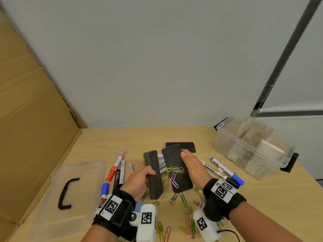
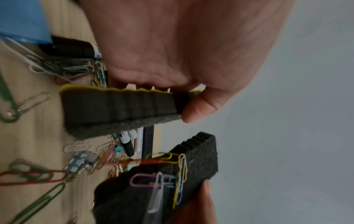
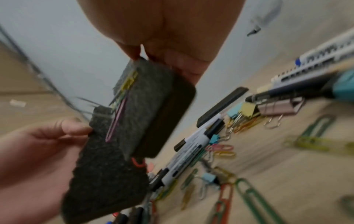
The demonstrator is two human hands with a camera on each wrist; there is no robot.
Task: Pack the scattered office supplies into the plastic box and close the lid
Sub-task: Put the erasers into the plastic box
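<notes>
Above the wooden tabletop [image 1: 108, 138] strewn with markers and paper clips, the left hand [image 1: 138, 180] clamps one black eraser [image 1: 153, 173], the right hand [image 1: 194, 167] another [image 1: 176, 170], the open plastic box [image 1: 251, 147] far right.

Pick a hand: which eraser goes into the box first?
Right. The right hand holds its eraser on the side of the open plastic box, far right. The left hand grips the other eraser, farther off, nearer the lid.

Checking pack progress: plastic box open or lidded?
Open. The plastic box has no lid on; its lid lies flat on the table, far left.
</notes>
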